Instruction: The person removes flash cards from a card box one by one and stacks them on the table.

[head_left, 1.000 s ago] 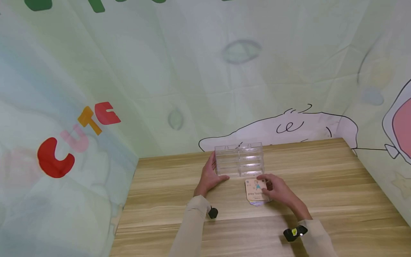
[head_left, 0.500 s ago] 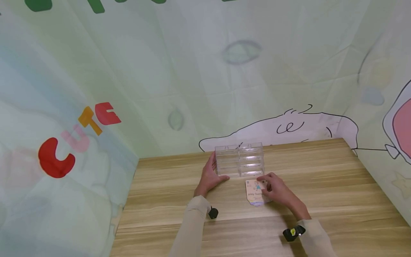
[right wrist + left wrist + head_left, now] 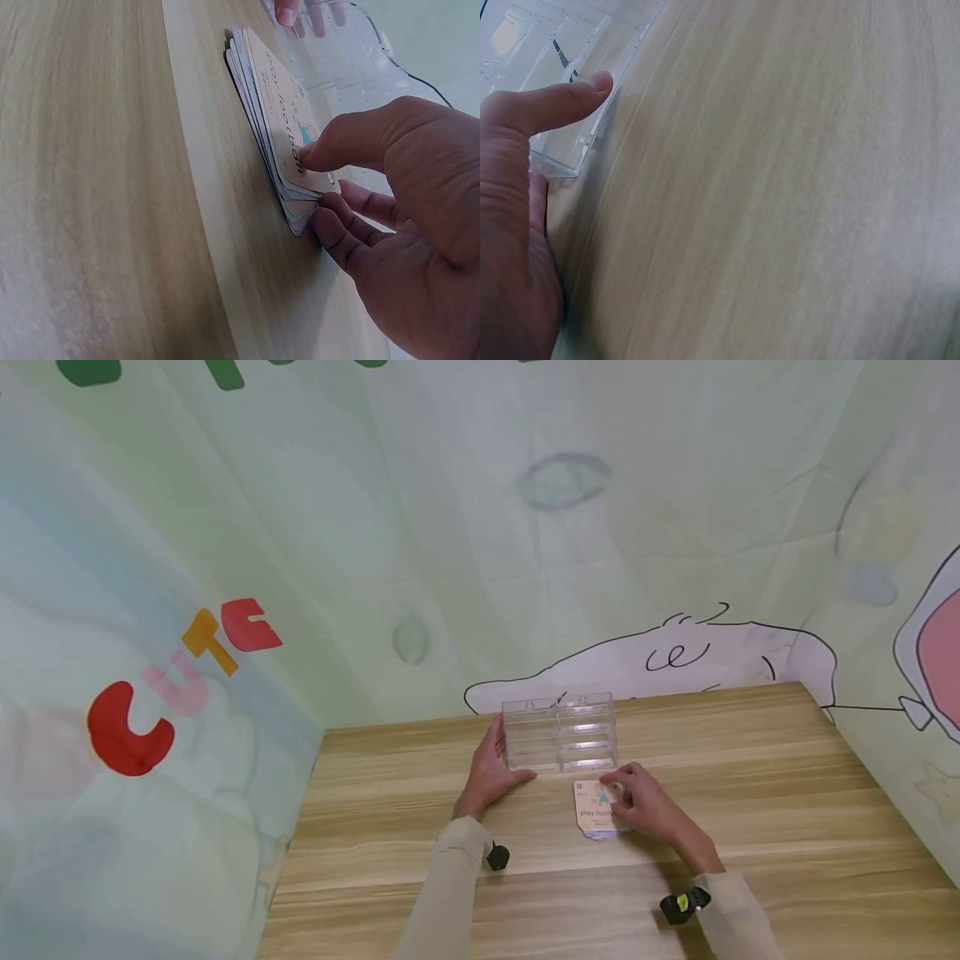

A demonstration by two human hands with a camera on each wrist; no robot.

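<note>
A clear plastic rack [image 3: 532, 743] with several compartments stands near the table's back edge. My left hand [image 3: 490, 777] holds it by its left side, the thumb [image 3: 570, 103] stretched over the lower front edge and the other fingers along the side, partly hidden. Just in front of the rack lies a small stack of flash cards [image 3: 591, 818]; the top one, with a small drawing, reads "play football". At the stack's right edge my right hand [image 3: 651, 806] pinches the cards, thumb on the top face and fingertips at the slightly fanned corner edges in the right wrist view.
The wooden table [image 3: 375, 860] runs back to a printed cloth backdrop [image 3: 450, 527], which also hangs along the left side. Black wrist cameras sit on both wrists, the right one [image 3: 684, 906] close over the tabletop.
Almost nothing moves. My right hand and wrist shift very slightly to the left over the cards; the left hand and the rack stay put.
</note>
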